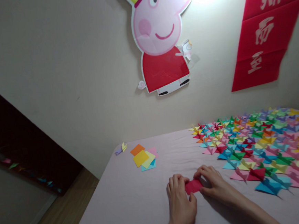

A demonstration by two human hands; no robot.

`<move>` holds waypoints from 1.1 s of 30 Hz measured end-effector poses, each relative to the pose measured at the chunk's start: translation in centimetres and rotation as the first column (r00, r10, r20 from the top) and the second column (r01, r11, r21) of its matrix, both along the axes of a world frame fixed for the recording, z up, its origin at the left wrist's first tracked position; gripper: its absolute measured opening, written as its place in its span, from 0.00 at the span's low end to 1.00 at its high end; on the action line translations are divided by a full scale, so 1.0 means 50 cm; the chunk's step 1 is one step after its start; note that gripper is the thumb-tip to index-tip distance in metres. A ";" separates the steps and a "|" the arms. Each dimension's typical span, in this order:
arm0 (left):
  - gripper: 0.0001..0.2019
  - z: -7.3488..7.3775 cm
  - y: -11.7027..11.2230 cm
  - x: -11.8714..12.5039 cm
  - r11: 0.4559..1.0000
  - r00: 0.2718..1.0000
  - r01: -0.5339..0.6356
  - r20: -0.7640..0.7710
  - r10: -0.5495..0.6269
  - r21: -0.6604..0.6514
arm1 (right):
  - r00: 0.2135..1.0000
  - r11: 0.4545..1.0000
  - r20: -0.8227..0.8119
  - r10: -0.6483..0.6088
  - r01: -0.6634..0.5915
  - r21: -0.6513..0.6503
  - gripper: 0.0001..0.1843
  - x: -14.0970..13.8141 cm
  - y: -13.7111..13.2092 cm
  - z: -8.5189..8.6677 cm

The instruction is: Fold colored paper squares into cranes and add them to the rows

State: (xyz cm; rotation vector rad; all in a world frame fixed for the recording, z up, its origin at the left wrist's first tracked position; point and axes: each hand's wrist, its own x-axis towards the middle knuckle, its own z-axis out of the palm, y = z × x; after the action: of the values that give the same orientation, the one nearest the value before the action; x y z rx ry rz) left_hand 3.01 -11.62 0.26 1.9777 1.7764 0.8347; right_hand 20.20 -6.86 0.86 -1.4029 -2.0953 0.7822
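Note:
A small red piece of paper, folded into a rectangle, lies at the front of the table between my two hands. My left hand grips its left end, with thumb and fingers bent around that edge. On the opposite end, the thumb and fingertips of my right hand pinch the paper. Loose square sheets, among them a yellow sheet and an orange sheet, overlap in a pile beyond my left hand. Many folded paper cranes of mixed colours stand in rows to the right of my right hand.
The table has a pale pink cover and meets the wall at the back. Two small folded papers lie at its far left corner. A pig cutout and a red banner hang on the wall. Wooden floor shows at left.

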 end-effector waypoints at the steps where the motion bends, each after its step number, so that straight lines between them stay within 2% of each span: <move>1: 0.20 0.001 0.000 0.000 1.000 1.000 0.000 0.008 0.000 0.006 | 1.000 1.000 -0.012 0.007 -0.007 -0.003 0.14 0.001 0.000 0.001; 12: 0.20 0.010 -0.003 0.005 0.998 0.998 0.041 0.044 -0.044 0.052 | 0.996 0.996 -0.012 0.090 -0.090 -0.004 0.15 0.007 0.002 0.002; 17: 0.19 0.013 -0.003 0.006 0.996 0.997 0.057 0.045 -0.060 0.061 | 0.991 0.990 0.030 0.130 -0.132 0.059 0.13 0.000 -0.002 0.004; 21: 0.16 0.009 -0.001 0.003 0.994 0.983 0.082 0.158 -0.092 0.074 | 0.984 0.975 0.034 0.176 -0.179 0.135 0.04 -0.011 0.003 0.010; 24: 0.17 0.003 0.017 -0.011 0.999 0.945 0.050 0.324 -0.050 0.008 | 0.982 0.984 -0.106 0.156 -0.145 0.101 0.09 -0.016 0.017 0.018; 26: 0.18 0.001 0.038 -0.023 0.997 0.892 0.044 0.453 -0.012 -0.061 | 0.950 0.995 -0.297 0.100 -0.101 0.012 0.15 -0.018 0.028 0.025; 28: 0.13 0.001 0.064 -0.032 0.990 0.789 0.108 0.614 -0.029 -0.093 | 0.873 0.991 -0.487 0.021 -0.081 -0.104 0.21 -0.020 0.040 0.031; 31: 0.13 0.005 0.101 -0.033 0.974 0.516 0.216 0.855 -0.055 -0.068 | 0.758 0.964 -0.645 -0.098 -0.089 -0.251 0.25 -0.028 0.056 0.037; 33: 0.17 0.009 0.121 -0.027 0.981 0.384 0.185 0.923 -0.020 -0.055 | 0.714 0.949 -0.684 -0.148 -0.093 -0.302 0.26 -0.036 0.065 0.037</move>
State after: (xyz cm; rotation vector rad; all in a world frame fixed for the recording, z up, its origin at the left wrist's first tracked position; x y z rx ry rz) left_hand 1.66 -5.55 0.69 1.0398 0.9444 1.3465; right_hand 18.40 -3.60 2.73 -1.0238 -1.3761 1.4285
